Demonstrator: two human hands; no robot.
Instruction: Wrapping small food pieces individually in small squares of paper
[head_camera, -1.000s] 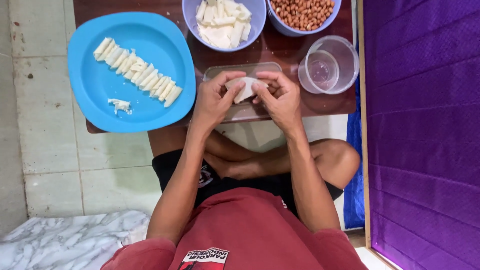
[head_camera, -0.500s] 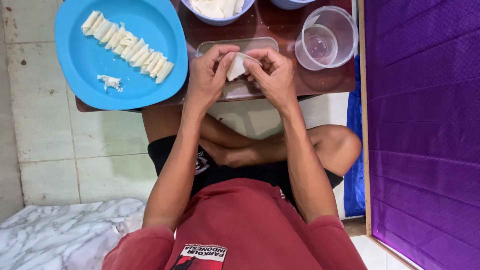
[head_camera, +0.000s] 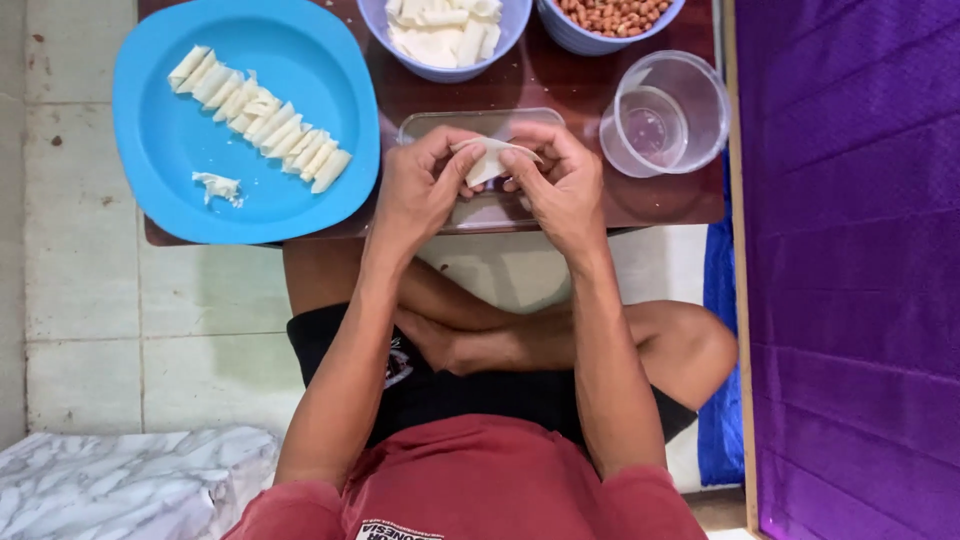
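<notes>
Since half a second ago we see the view shift so both bowls show at the far edge, while our left hand (head_camera: 418, 192) and right hand (head_camera: 562, 185) keep pinching a white wrapper (head_camera: 487, 160), fingertips closed narrow on it, over a clear tray (head_camera: 440, 124) on the brown table (head_camera: 560, 80). Left sits a blue plate (head_camera: 330, 70) with rolled pieces (head_camera: 262, 118); far are a wrapper bowl (head_camera: 445, 30) and peanut bowl (head_camera: 610, 18); right, a clear cup (head_camera: 665, 112).

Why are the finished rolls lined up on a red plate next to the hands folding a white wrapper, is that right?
Not quite: the plate is blue, not red. The head view shows the finished rolls lined up on it, next to the left hand and right hand folding a white wrapper.
</notes>
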